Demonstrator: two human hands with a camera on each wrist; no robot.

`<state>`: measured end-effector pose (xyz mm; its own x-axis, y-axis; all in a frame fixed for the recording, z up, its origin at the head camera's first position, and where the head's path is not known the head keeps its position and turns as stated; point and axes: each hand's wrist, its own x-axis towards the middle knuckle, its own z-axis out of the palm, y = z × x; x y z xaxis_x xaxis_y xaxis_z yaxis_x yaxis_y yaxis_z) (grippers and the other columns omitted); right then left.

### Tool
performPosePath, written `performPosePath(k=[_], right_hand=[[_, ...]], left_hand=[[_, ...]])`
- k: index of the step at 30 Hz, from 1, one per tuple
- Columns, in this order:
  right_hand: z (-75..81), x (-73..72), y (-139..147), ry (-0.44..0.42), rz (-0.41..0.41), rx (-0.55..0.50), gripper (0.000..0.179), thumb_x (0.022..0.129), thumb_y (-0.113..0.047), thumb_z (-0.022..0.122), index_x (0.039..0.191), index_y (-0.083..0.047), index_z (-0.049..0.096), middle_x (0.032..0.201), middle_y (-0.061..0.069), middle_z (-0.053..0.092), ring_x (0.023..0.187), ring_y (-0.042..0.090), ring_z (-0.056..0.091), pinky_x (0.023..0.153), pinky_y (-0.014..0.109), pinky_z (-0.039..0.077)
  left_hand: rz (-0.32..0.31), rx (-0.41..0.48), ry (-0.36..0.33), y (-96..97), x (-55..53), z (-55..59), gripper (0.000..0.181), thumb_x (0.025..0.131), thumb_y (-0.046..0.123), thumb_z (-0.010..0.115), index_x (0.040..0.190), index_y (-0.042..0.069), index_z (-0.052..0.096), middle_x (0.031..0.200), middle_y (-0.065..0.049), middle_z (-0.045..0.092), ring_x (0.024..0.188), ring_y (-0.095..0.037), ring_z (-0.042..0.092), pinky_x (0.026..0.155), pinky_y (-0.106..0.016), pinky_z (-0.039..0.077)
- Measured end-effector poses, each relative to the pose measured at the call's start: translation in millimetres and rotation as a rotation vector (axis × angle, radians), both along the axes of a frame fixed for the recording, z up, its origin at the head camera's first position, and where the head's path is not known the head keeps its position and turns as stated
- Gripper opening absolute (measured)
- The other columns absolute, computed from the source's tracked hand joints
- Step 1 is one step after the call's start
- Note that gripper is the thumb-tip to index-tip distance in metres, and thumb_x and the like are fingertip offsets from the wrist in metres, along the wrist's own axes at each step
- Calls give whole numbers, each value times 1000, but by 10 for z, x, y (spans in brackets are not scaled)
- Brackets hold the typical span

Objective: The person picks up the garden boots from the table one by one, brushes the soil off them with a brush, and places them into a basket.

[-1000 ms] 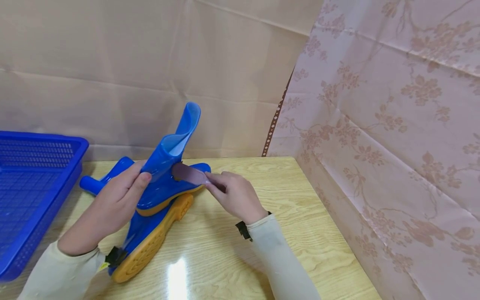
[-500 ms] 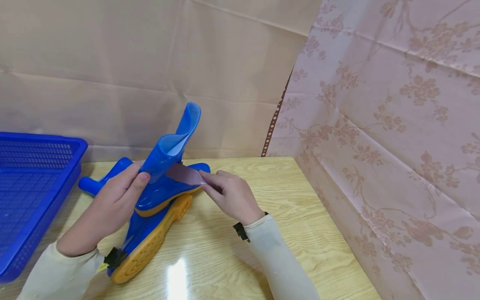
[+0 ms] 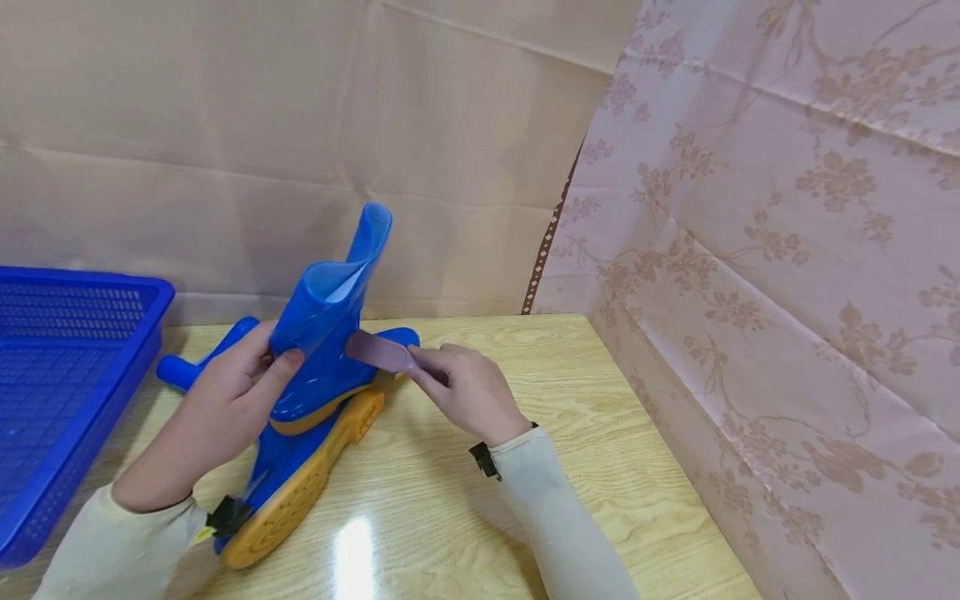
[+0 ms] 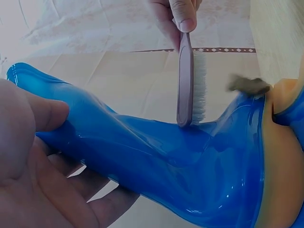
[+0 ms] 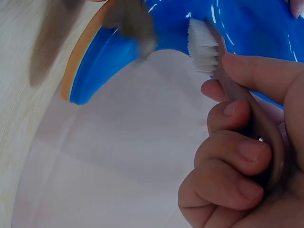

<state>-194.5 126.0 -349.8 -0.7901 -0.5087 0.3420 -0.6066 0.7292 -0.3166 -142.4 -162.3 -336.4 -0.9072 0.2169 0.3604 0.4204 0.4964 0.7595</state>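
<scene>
Boots are two in the head view: one blue upper boot (image 3: 318, 333), tilted, with its shaft opening up, and one lower boot (image 3: 273, 479) on its side beneath it, orange sole turned outward, on one wood-grain table (image 3: 450, 533). Two hands are in view. The left hand (image 3: 232, 400) grips the upper boot by its shaft; the right hand (image 3: 472, 392) holds one brush (image 3: 378, 352) by its handle, the head of it at the boot's front, around the ankle. Two rounded blue ends (image 3: 177, 372) show past the left hand; their join is hidden. One blue basket (image 3: 135, 375) stands at the left edge, with one plain beige cloth (image 3: 300, 117) behind and one floral pink cloth (image 3: 787, 250) to the right.

From the left wrist, one thumb lies over the upper boot's shaft and fingers curl beneath it. The brush head meets the boot's upper edge, pale bristles facing the toe. One brown-grey clump (image 4: 249, 85), blurred, sits at the toe; what it is I cannot tell.

From the right wrist, three curled fingers and a thumb show plainly around the brush handle. Its white bristles lie close to the blue surface, though contact is hard to judge here.
</scene>
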Motion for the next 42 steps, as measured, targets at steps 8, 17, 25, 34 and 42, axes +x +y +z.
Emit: performPosePath(k=[8,17,25,34,42], right_hand=[[-4,-18,-1,-35,-2,12,31,104,-30,64,132,-18,73,86,-7,70,67,7,53,56,23,41],[-16,-59,44,10,-23,-47,26,102,-27,67,125,-18,77,100,-5,78,72,5,62,61,22,48],[1,-32,-15,96,171,-151,30,104,-23,66,132,-14,73,73,-8,51,61,5,44,53,20,37],[-121,-112,-9,-146,55,49,31,103,-28,67,132,-21,73,85,-11,68,66,6,53,58,21,43],[-90,-91,28,-44,61,8,20,104,-32,65,114,-21,79,71,-13,58,58,2,47,52,20,37]], left_hand=[[-6,-17,-3,14,3,20,39,113,23,43,148,5,47,139,-24,60,122,-50,61,90,-74,51],[-2,-22,-12,-3,1,24,41,113,23,43,150,5,46,141,-25,58,122,-51,60,90,-74,51],[8,-29,13,-3,8,24,37,112,22,45,146,7,50,132,-22,63,116,-45,62,86,-70,53],[-13,-51,-11,0,8,26,41,113,23,43,150,6,46,137,-23,61,119,-47,62,88,-71,53],[0,-71,-46,-11,5,13,47,112,28,48,152,5,43,140,-26,58,123,-50,59,90,-73,51]])
